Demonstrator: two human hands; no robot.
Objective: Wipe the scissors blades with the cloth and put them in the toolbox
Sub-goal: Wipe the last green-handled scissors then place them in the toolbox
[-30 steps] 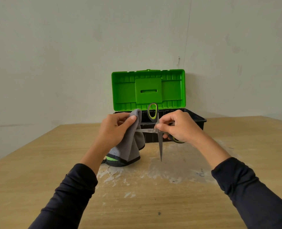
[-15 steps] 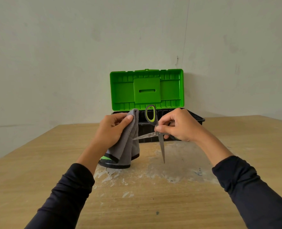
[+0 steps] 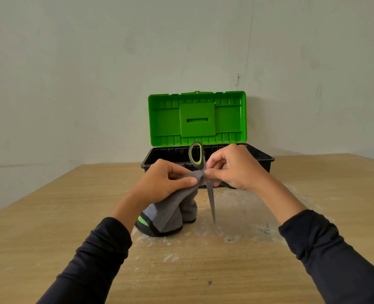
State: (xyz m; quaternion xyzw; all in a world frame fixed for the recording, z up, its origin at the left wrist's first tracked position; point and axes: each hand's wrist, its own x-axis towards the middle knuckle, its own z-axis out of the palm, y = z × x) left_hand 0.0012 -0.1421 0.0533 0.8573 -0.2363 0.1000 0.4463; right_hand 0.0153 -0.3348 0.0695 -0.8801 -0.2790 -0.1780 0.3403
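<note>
My right hand point(image 3: 234, 167) holds the opened scissors point(image 3: 210, 194) near their pivot, above the table. One grey and yellow-green handle loop sticks up, and one blade points down toward the tabletop. My left hand point(image 3: 164, 183) grips the grey cloth point(image 3: 172, 209) and has it wrapped over the other blade, right up against the pivot, so that blade is hidden. The rest of the cloth hangs down to the table. Behind my hands stands the toolbox point(image 3: 260, 159), a black tray with its green lid upright.
The wooden table point(image 3: 50, 216) has pale smears and stains under and around my hands. Its far edge meets a plain wall behind the toolbox. My dark sleeves come in from the bottom corners.
My left hand has slid the cloth to the right along the sideways blade, from its tip up to the pivot. The bare blade seen earlier is now covered.
</note>
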